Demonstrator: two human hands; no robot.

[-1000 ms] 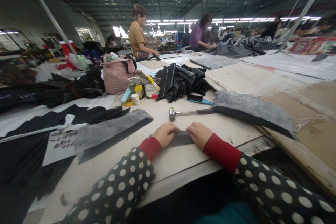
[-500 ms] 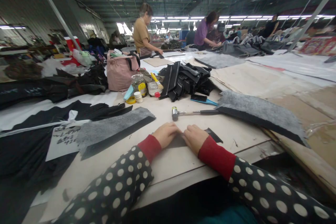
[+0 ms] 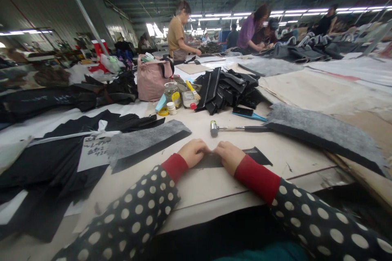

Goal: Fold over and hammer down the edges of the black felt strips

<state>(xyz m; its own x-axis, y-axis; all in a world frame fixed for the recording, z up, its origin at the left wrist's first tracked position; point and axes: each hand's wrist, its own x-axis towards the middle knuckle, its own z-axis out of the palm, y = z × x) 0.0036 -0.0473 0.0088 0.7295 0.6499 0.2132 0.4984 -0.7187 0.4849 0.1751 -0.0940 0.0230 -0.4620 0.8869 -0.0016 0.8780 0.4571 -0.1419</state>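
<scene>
A dark strip of material [image 3: 208,162] lies on the table in front of me, its right end [image 3: 259,156] showing past my right wrist. My left hand [image 3: 192,153] is closed at the strip's far edge, fingertips pinched down on it. Close beside it, my right hand [image 3: 229,155] pinches the same edge, thumb and fingers pressed together. The fingertips of both hands nearly meet, and the hands partly cover the strip. Just beyond them rests a hammer [image 3: 213,129] with a metal head and black grip, touched by neither hand.
Grey-backed black pieces lie left [image 3: 150,142] and right [image 3: 324,134]. Behind the hammer are a blue-handled brush [image 3: 249,115], a pile of black strips [image 3: 228,89], a glass jar [image 3: 172,94], a yellow-handled paintbrush [image 3: 192,89] and a pink bag [image 3: 153,77]. Co-workers stand farther back.
My view has turned a little left, so the table's things sit farther right in the picture. Both hands keep pinching the strip and have shifted slightly left along it.
</scene>
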